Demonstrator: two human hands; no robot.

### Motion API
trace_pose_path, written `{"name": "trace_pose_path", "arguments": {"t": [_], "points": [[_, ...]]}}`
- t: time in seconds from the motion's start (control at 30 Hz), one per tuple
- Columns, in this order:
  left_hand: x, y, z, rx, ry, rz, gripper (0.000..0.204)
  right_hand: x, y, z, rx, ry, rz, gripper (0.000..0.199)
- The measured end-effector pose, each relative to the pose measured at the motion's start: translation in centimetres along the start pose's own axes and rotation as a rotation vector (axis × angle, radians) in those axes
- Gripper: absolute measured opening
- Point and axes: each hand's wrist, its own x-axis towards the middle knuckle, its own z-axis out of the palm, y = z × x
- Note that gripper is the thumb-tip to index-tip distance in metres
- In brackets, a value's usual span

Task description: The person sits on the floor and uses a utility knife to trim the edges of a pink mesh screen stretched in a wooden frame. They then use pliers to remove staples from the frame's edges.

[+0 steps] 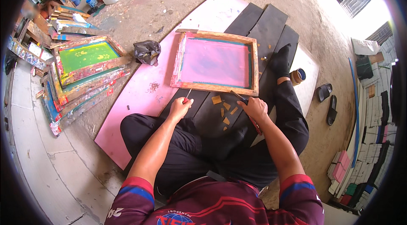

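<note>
The wooden frame [214,86], fitted with a pinkish panel [212,59], lies flat across the black boards [263,23] and the pink board [142,91], ahead of the seated person. Left hand [181,107]: fingers closed around a thin rod [188,93], tip directed toward the near rail. Right hand [255,109]: fingers wrapped around a red-handled tool [238,96], dark head beside that rail's right end; contact cannot be confirmed from where I stand. Yellow-brown scraps [216,100] lie between both hands.
</note>
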Motion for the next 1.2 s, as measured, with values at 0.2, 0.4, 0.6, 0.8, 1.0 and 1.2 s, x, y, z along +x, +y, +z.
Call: {"name": "trace_pose_path", "arguments": {"t": [0.2,0.4,0.6,0.8,1.0,1.2], "points": [[0.4,0.3,0.2,-0.012,-0.024,-0.009,0.038,0.3,-2.2,0.9,-0.126,-0.024,-0.003,0.028],[0.7,0.7,0.1,-0.026,-0.047,-0.006,0.039,0.4,-4.5,1.0,-0.388,-0.01,0.053,0.022],[1.5,0.4,0.4,-0.034,-0.059,0.025,0.04,1.1,-6.6,-0.8,-0.433,-0.136,0.109,0.037],[1.5,1.5,0.4,-0.005,-0.069,0.04,0.04,2.2,-3.9,-0.4,-0.171,-0.143,0.184,0.032],[1.8,0.8,0.7,-0.024,-0.046,0.069,0.041,2.1,-2.0,0.6,-0.054,-0.113,0.175,0.032],[1.8,1.2,0.6,-0.055,-0.075,-0.02,0.041,2.7,0.5,3.7,-0.008,-0.055,0.111,0.035]]}}
